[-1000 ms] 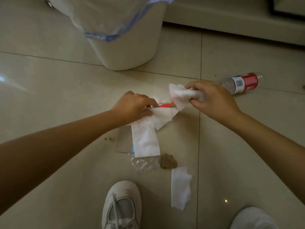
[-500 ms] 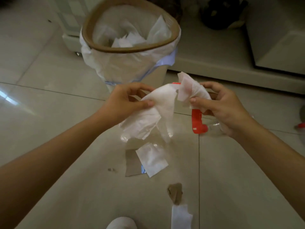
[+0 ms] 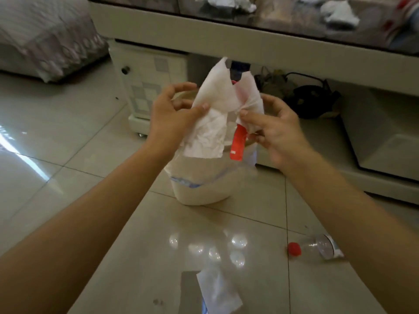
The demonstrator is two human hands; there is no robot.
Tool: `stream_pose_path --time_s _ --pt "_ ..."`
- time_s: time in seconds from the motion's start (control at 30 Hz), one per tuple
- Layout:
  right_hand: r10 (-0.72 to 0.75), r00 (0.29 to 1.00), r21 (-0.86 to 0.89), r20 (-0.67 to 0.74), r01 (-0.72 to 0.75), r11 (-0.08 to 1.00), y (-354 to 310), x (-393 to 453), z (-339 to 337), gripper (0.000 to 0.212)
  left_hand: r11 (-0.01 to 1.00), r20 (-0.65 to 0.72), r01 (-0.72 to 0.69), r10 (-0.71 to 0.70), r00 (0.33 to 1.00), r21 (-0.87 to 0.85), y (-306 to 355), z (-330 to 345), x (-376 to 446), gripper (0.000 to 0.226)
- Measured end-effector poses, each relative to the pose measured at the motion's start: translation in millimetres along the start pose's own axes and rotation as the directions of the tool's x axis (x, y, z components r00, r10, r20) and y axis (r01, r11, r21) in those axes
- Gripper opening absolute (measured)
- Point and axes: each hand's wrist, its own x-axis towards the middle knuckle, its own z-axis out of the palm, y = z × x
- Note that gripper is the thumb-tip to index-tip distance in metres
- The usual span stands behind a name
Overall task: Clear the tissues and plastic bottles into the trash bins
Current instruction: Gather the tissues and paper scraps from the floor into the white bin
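My left hand (image 3: 172, 112) pinches a large crumpled white tissue (image 3: 209, 123) between thumb and fingers. My right hand (image 3: 276, 130) pinches a smaller white tissue (image 3: 250, 103) together with a red plastic wrapper strip (image 3: 237, 143). Both hands hover right above a white trash bin (image 3: 199, 189) lined with a clear bag; the tissues hide its opening. A clear plastic bottle (image 3: 317, 247) with a red cap lies on the floor at the right, partly behind my right forearm. Another tissue (image 3: 217, 293) lies on the floor near the bottom edge.
A low white TV cabinet (image 3: 249, 30) with a dark top stands behind the bin, with crumpled tissues (image 3: 340, 11) on it. A small wheeled white drawer unit (image 3: 149, 87) is at its left. Dark objects (image 3: 310, 100) sit on the cabinet's lower shelf. A sofa edge (image 3: 45, 41) is far left.
Both hands have lifted the tissues and the red wrapper up from the floor to above the bin. The view has tilted up, and the cabinet top has come into sight.
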Motion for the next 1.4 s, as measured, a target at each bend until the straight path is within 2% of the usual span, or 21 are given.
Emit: stream_pose_path --time_s 0.27,0.37,0.47,0.53,0.6,0.67,0.73,0.8,0.9,0.97,1.0,1.03,1.1,1.17,1.23,1.3,1.33,1.37,1.4 --pt "-0.014 0.999 -0.182 -0.050 0.005 0.983 16.4 61.1 29.0 0.039 0.998 -0.148 0.024 -0.016 0.989 0.049 -37.9 15.4 66.2 0.051" --pt "-0.006 0.999 -0.294 0.048 0.019 0.956 20.7 78.3 34.2 0.040 0.989 -0.173 0.028 -0.002 0.985 0.148 -52.7 16.3 82.3 0.054" --pt "0.097 0.979 -0.425 0.181 -0.011 0.905 23.5 89.1 38.7 0.040 0.969 -0.170 0.019 0.024 0.985 0.247 -60.9 13.1 94.2 0.058" --pt "0.175 0.952 -0.576 0.252 0.002 0.817 22.0 91.9 39.8 0.037 0.931 -0.074 -0.015 0.045 0.996 0.364 -63.9 11.9 98.8 0.061" --pt "0.197 0.938 -0.639 0.285 0.033 0.768 20.4 93.7 38.3 0.037 0.868 0.099 -0.091 0.049 0.994 0.489 -67.2 13.4 99.9 0.067" --pt "0.147 0.946 -0.586 0.289 0.054 0.808 23.0 96.1 34.1 0.037 0.858 0.246 -0.169 0.052 0.968 0.484 -68.1 15.1 96.8 0.077" --pt "0.037 0.961 -0.515 0.275 0.115 0.850 25.0 92.1 28.7 0.041 0.900 0.317 -0.205 0.080 0.945 0.385 -64.4 13.7 90.6 0.083" --pt "-0.091 0.950 -0.519 0.300 0.242 0.820 26.0 82.1 20.7 0.044 0.933 0.371 -0.212 0.095 0.924 0.290 -57.9 9.5 81.4 0.075" --pt "-0.279 0.865 -0.603 0.417 0.493 0.627 27.2 57.5 8.2 0.026 0.906 0.541 -0.316 0.122 0.832 0.281 -47.7 0.3 61.6 0.041" --pt "-0.284 0.763 -0.643 0.580 0.643 0.415 32.8 45.2 2.4 0.020 0.824 0.668 -0.380 0.002 0.744 0.420 -41.4 -5.1 50.4 0.031" --pt "-0.232 0.713 -0.641 0.662 0.699 0.319 38.5 42.3 1.7 0.023 0.767 0.692 -0.380 -0.112 0.713 0.517 -38.9 -6.1 47.2 0.035" --pt "-0.155 0.693 -0.648 0.704 0.716 0.260 43.0 41.0 2.1 0.027 0.715 0.684 -0.354 -0.234 0.691 0.603 -36.2 -5.7 45.5 0.038" --pt "0.020 0.745 -0.727 0.667 0.644 0.238 46.5 45.1 3.9 0.035 0.643 0.627 -0.271 -0.422 0.655 0.716 -33.9 0.0 50.1 0.037" --pt "0.158 0.772 -0.788 0.616 0.604 0.121 45.0 53.2 7.9 0.045 0.547 0.570 -0.250 -0.557 0.604 0.799 -41.2 9.9 62.7 0.038" --pt "0.218 0.769 -0.794 0.601 0.605 0.054 44.8 60.4 12.5 0.048 0.433 0.478 -0.219 -0.692 0.541 0.874 -50.6 15.5 72.7 0.051" --pt "0.185 0.791 -0.811 0.584 0.577 0.094 43.8 60.3 14.3 0.045 0.361 0.397 -0.171 -0.767 0.504 0.917 -62.1 17.3 78.1 0.065" --pt "0.133 0.807 -0.817 0.575 0.562 0.125 43.6 57.2 13.1 0.042 0.369 0.398 -0.164 -0.759 0.516 0.915 -67.3 18.6 78.8 0.067" --pt "0.061 0.816 -0.815 0.574 0.562 0.141 42.8 51.1 10.1 0.039 0.392 0.401 -0.147 -0.714 0.575 0.908 -70.4 20.2 77.6 0.068" --pt "-0.026 0.817 -0.806 0.576 0.572 0.152 42.8 44.1 5.2 0.035 0.411 0.405 -0.159 -0.626 0.667 0.898 -71.8 21.5 76.0 0.065"
